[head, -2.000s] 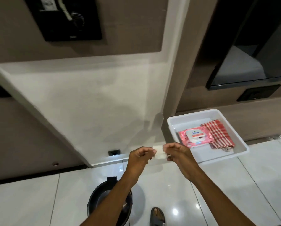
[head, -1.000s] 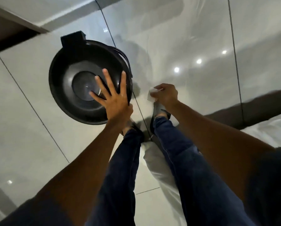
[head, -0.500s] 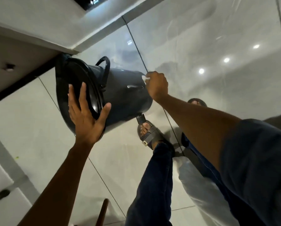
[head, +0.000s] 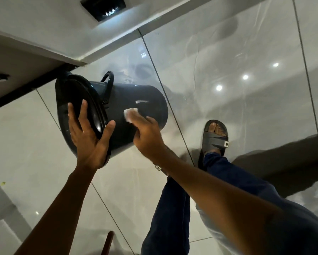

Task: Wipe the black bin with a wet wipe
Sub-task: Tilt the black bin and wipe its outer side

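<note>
The black bin [head: 147, 100] is tipped on its side above the glossy tiled floor, lid end toward the left, its handle on top. My left hand [head: 89, 134] is spread flat against the lid and rim, holding the bin up. My right hand [head: 148, 137] presses a white wet wipe [head: 130, 112] against the bin's side wall; only the wipe's front edge shows past my fingers.
Glossy white floor tiles [head: 237, 52] spread all around. A wall base and dark skirting [head: 25, 85] run along the upper left, with a dark socket [head: 103, 7] above. My sandalled foot [head: 216, 134] and jeans stand right of the bin. A brown stick end [head: 107, 242] shows at the bottom.
My right hand has moved with the wipe from the bin's far end down onto its side wall, nearer the lid. My left hand still holds the tipped bin at the lid.
</note>
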